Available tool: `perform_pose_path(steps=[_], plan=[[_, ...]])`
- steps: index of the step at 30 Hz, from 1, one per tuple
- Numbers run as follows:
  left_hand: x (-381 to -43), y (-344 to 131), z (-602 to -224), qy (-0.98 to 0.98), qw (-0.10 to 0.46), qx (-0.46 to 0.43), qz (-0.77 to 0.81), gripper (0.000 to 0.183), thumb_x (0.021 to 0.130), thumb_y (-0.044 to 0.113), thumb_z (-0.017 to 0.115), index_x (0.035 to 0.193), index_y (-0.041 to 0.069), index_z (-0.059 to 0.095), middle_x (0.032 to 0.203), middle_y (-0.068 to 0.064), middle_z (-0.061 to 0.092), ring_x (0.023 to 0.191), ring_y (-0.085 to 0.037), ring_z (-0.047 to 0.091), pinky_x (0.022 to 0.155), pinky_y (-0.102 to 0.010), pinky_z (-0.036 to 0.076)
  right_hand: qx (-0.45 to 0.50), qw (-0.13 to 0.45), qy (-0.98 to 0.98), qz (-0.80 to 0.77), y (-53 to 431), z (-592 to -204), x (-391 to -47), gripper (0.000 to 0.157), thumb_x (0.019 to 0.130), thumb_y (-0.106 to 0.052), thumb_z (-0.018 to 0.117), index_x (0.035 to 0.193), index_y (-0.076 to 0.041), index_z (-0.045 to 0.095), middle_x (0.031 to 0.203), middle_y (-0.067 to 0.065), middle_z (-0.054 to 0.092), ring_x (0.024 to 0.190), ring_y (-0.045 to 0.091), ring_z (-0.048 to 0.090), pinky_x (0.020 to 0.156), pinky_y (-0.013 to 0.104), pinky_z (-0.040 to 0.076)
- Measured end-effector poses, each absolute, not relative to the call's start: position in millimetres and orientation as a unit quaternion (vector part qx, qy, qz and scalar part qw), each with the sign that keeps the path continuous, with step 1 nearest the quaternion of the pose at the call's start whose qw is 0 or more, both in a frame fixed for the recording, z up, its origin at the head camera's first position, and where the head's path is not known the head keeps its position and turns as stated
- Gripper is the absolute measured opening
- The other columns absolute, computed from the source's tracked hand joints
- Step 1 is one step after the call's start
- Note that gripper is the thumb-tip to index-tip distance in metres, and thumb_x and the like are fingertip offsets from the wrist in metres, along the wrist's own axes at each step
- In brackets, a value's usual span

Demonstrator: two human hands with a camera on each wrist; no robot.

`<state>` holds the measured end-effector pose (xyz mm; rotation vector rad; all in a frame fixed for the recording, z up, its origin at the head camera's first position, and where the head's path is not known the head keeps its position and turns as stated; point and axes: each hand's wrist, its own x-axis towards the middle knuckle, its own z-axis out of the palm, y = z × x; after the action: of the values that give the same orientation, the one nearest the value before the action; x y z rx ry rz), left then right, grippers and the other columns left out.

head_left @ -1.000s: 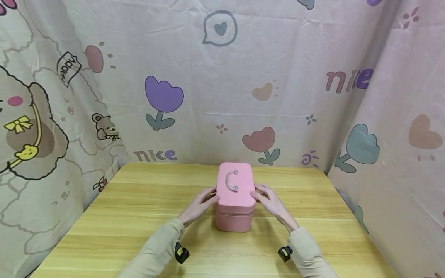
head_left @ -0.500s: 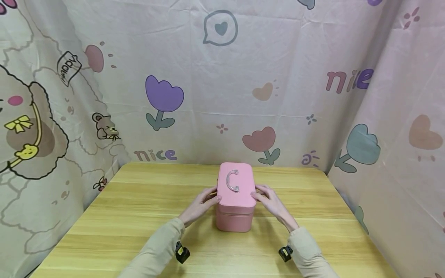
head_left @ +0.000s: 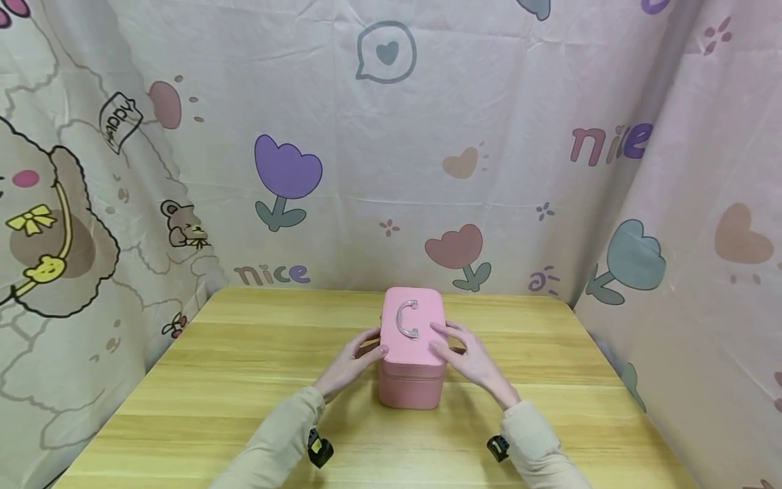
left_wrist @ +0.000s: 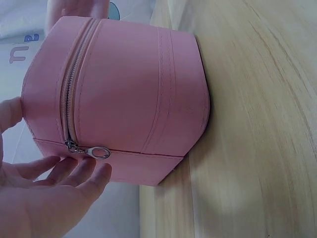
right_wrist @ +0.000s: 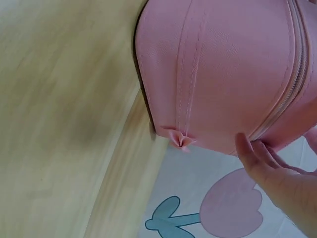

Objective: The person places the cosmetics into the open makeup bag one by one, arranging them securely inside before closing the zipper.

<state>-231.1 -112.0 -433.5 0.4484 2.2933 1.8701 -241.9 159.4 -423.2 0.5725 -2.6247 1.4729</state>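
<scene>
A pink vanity case (head_left: pixel 411 351) stands upright on the table with its lid down. On top is a clear curved handle (head_left: pixel 400 316). My left hand (head_left: pixel 343 365) grips the case's left side, thumb on the lid edge and fingers bent against the wall. In the left wrist view, those fingertips touch beside a metal zipper pull (left_wrist: pixel 99 152) at the end of the zipper (left_wrist: pixel 74 74). My right hand (head_left: pixel 475 358) rests at the opposite edge, index finger and thumb lying over the lid. Fingers (right_wrist: pixel 257 161) of that hand show near the zipper line in the right wrist view.
The wooden table (head_left: pixel 256 339) extends around the case. A printed curtain (head_left: pixel 366 149) hangs behind it and along both sides. A small pink bow (right_wrist: pixel 181 139) sits on the case's lower band. Black wrist cameras (head_left: pixel 320 449) hang below both beige sleeves.
My right hand has shifted slightly left and its index finger has come up from the case's side onto the lid. The left hand and the case stay in place.
</scene>
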Motion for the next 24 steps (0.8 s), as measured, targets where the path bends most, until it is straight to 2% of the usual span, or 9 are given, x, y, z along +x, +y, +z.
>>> perform_pose_path(steps=[4, 8, 11, 16, 19, 24], plan=[[-230, -112, -434, 0.760, 0.072, 0.147, 0.629, 0.063, 0.101, 0.026, 0.060, 0.153, 0.000, 0.036, 0.158, -0.026, 0.037, 0.144, -0.046, 0.040, 0.118, -0.054, 0.037, 0.201, 0.023, -0.876, 0.439, 160, -425, -238, 0.078, 0.082, -0.039, 0.082, 0.149, -0.018, 0.050, 0.160, 0.023, 0.034, 0.144, 0.047, 0.038, 0.112, 0.062, 0.041], [-229, -112, -435, 0.760, 0.063, 0.148, 0.629, 0.061, 0.101, 0.026, 0.060, 0.151, -0.001, 0.038, 0.157, -0.027, 0.038, 0.143, -0.046, 0.042, 0.117, -0.053, 0.039, 0.217, 0.037, -0.889, 0.401, 161, -426, -235, 0.095, 0.071, -0.044, 0.090, 0.152, -0.018, 0.046, 0.160, 0.023, 0.035, 0.136, 0.045, 0.048, 0.110, 0.063, 0.043], [-229, -112, -437, 0.759, 0.055, 0.154, 0.631, 0.057, 0.104, 0.026, 0.056, 0.150, -0.003, 0.040, 0.156, -0.027, 0.040, 0.142, -0.047, 0.043, 0.117, -0.053, 0.040, 0.227, 0.048, -0.887, 0.399, 161, -428, -236, 0.096, 0.070, -0.041, 0.091, 0.151, -0.014, 0.047, 0.159, 0.024, 0.038, 0.131, 0.041, 0.056, 0.108, 0.055, 0.049], [-230, -117, -443, 0.777, 0.014, 0.167, 0.607, 0.046, 0.107, 0.014, 0.045, 0.144, -0.013, 0.042, 0.149, -0.035, 0.043, 0.136, -0.050, 0.047, 0.111, -0.053, 0.046, 0.245, 0.052, -0.881, 0.401, 161, -428, -239, 0.098, 0.069, -0.041, 0.092, 0.150, -0.008, 0.048, 0.156, 0.023, 0.043, 0.135, 0.038, 0.054, 0.108, 0.046, 0.050], [-231, -119, -446, 0.820, -0.027, 0.174, 0.545, 0.039, 0.103, 0.006, 0.051, 0.135, -0.016, 0.051, 0.138, -0.036, 0.055, 0.125, -0.048, 0.057, 0.105, -0.051, 0.051, 0.247, 0.046, -0.880, 0.403, 161, -428, -240, 0.098, 0.069, -0.041, 0.092, 0.150, -0.008, 0.047, 0.156, 0.023, 0.043, 0.137, 0.038, 0.052, 0.108, 0.046, 0.049], [-233, -118, -451, 0.868, -0.087, 0.193, 0.449, 0.024, 0.094, 0.004, 0.065, 0.114, -0.008, 0.070, 0.111, -0.025, 0.073, 0.099, -0.035, 0.072, 0.088, -0.040, 0.061, 0.239, 0.055, -0.890, 0.384, 162, -426, -240, 0.097, 0.069, -0.043, 0.091, 0.149, -0.010, 0.049, 0.155, 0.023, 0.043, 0.141, 0.042, 0.047, 0.112, 0.053, 0.044]])
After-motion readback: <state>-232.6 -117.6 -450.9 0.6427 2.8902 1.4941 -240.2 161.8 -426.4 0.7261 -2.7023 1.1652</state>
